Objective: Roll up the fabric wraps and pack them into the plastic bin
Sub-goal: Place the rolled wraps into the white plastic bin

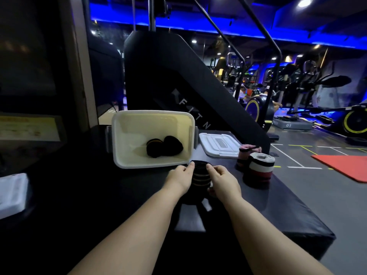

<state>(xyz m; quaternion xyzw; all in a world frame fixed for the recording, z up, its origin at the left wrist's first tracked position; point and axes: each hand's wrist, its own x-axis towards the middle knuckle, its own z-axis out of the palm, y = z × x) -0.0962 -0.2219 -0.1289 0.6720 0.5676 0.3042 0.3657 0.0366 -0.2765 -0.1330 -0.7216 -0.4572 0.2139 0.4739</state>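
- We are gripping the black wrap (200, 175) from both sides: the left hand (181, 175) is pinching its left edge between thumb and fingers, and the right hand (222, 178) is curling round its right edge
- The wrap, with thin yellow stripes showing, is sitting just in front of the near rim of the plastic bin (151, 113), over the padded bench (288, 205); we are finding it hard to tell whether a loose tail is hanging below it against the dark surface
- We are judging this to be the rolling step, close to its end, since the bundle is looking thick and compact
- To do it well we are aiming to turn the roll with even pressure from both hands, so that the stripes are lining up turn on turn and neither edge is coning outward
- We are wanting the tension snug rather than hard, as a slack roll is likely to spring open once dropped
- Two rolled black wraps (164, 147) are lying together on the bin floor, toward its right half, so we are planning to set this one beside them on the left
- The lid (216, 144) is lying off, just right of the bin, so nothing is blocking the opening
- The pink roll (245, 155) and the white, red and black roll (260, 167) are standing further right on the bench, rolled but not yet packed
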